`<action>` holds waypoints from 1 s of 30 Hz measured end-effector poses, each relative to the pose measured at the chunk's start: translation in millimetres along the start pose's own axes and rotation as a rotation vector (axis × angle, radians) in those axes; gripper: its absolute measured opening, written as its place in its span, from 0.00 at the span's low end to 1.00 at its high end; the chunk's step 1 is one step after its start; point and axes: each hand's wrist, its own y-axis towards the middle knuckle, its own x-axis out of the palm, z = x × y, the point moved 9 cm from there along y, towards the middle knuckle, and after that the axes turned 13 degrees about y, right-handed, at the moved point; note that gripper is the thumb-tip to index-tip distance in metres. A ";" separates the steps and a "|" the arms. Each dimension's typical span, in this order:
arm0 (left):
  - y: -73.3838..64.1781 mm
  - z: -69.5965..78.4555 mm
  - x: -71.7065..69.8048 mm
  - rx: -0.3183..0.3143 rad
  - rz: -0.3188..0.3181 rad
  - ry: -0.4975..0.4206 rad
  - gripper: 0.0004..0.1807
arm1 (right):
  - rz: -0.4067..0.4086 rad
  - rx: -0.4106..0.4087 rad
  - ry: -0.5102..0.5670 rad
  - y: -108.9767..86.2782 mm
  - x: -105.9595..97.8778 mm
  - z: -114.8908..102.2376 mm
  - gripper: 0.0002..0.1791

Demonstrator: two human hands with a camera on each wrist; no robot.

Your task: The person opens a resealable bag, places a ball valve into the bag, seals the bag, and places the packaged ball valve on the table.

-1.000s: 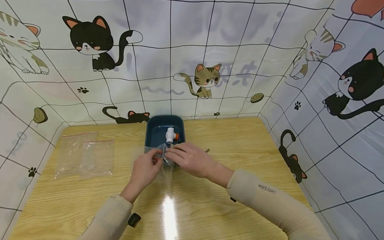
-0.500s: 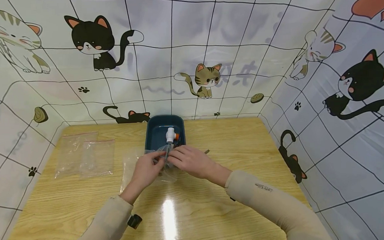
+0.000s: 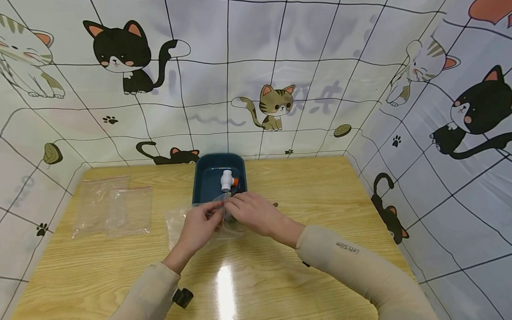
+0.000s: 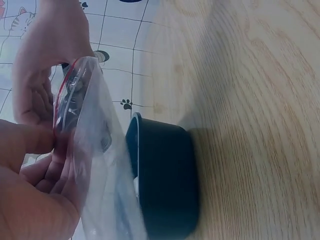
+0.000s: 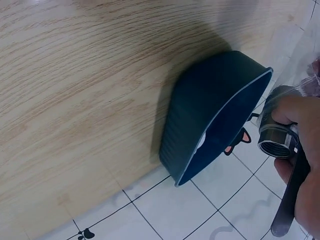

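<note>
nearest on the wood-grain worktop (image 3: 319, 280), two arms in beige sleeves (image 3: 348, 258) reach inward. the left hand (image 3: 201, 225) pinches a clear plastic zip bag (image 4: 105, 185) beside its red seal line (image 4: 62, 92); the right hand (image 3: 255, 214) has thumb and fingers closed about a threaded, grey metal fitting (image 5: 277, 135) with a flat dark lever (image 5: 292, 195). the fitting is at the bag's mouth, threaded end exposed; how much of its body lies within the film cannot be told.

principal hazard, in this inspector's judgement: the lever projects sideways and could snag the mouth, splitting the thin film or pulling it from the left hand's pinch. second: the metal looks smooth and heavy for so light a bag — a loosened right grip could let it drop.

just beyond, a dark blue, rounded rectangular tray (image 4: 167, 175) holds a white plastic valve (image 3: 226, 181) with an orange handle (image 3: 236, 182). a dropped fitting might strike either.

to the left, well apart from the work, two flat clear bags (image 3: 128, 214) overlap; a careless sleeve could drag them. farthest back stands a cat-printed wall covering (image 3: 219, 81) — no hazard noted.
</note>
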 end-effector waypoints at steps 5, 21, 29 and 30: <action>0.1 -4.8 -3.7 -0.016 0.027 0.008 0.17 | -0.024 -0.085 -0.032 -0.3 0.7 -10.7 0.15; -1.0 -3.6 0.9 0.070 0.045 -0.009 0.17 | -0.165 0.251 0.318 8.5 10.0 10.5 0.13; -1.8 -3.7 0.5 0.046 0.026 -0.049 0.18 | 0.042 -0.035 0.052 5.3 0.0 -18.8 0.08; -2.0 -3.4 0.6 0.047 0.020 -0.055 0.18 | 0.065 -0.060 0.032 4.4 -1.0 -20.9 0.07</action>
